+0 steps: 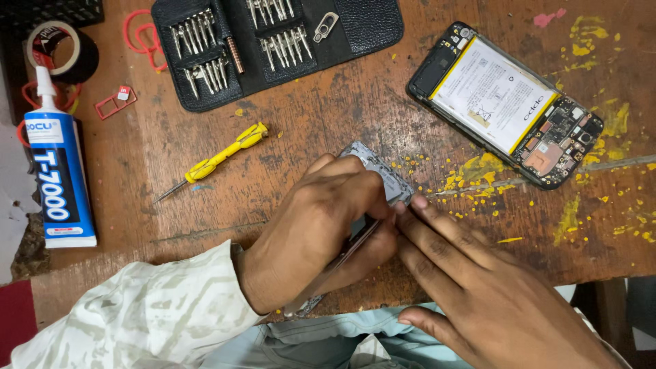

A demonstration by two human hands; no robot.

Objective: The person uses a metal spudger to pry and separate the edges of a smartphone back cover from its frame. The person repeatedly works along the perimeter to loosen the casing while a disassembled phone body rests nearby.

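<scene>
grey phone panel (383, 174) lies on the wooden table (307, 130), its long axis diagonal, under the left hand (321, 225) gripping a thin tool (348, 249), right hand's (478, 301) fingertips pressing its near edge.

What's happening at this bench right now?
A person works with both hands on a grey phone panel at the near edge of a wooden table. The left hand grips it together with a thin tool, while the right hand presses fingertips against its edge. An opened phone with its battery exposed lies to the right; a yellow screwdriver, a bit case and a glue tube lie behind.
</scene>
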